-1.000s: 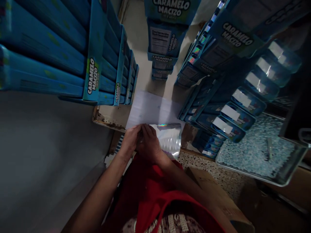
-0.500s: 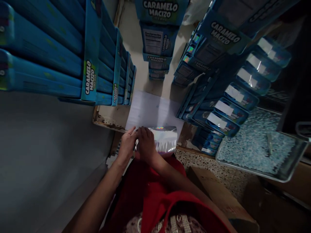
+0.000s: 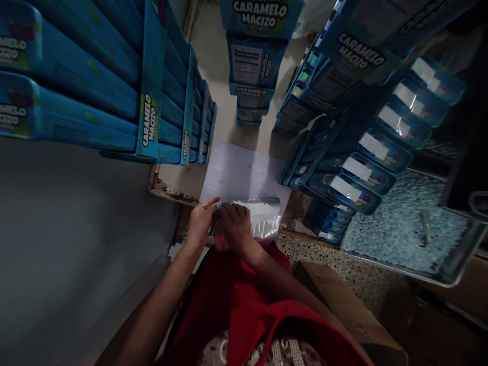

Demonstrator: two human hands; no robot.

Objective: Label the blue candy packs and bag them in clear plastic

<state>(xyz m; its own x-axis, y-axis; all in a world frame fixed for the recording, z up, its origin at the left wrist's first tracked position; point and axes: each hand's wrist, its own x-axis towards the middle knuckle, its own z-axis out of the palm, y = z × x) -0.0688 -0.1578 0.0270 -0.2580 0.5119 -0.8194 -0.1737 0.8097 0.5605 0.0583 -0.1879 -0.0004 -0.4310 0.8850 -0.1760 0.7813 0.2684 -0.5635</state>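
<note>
A shiny silver sheet of holographic stickers [image 3: 263, 216] lies at the near edge of the table, over a white sheet of paper [image 3: 244, 175]. My right hand [image 3: 236, 229] rests on the sheet's left part, fingers curled down on it. Beside it, my left hand [image 3: 200, 226] pinches the sheet's left edge, with the forefinger stretched out toward the paper. What the fingertips hold is too small to tell.
Stacks of blue "Caramelo Macizo" boxes stand at the left [image 3: 152, 117], the back [image 3: 251, 56] and the right [image 3: 343, 76]. A metal tray [image 3: 450, 277] of small pale blue candies sits at the right. A cardboard box [image 3: 335, 300] lies on the floor below it.
The sticker sheet has been laid flatter on the table edge. Both hands have stayed at its left end and shifted only slightly; my left forefinger now points out.
</note>
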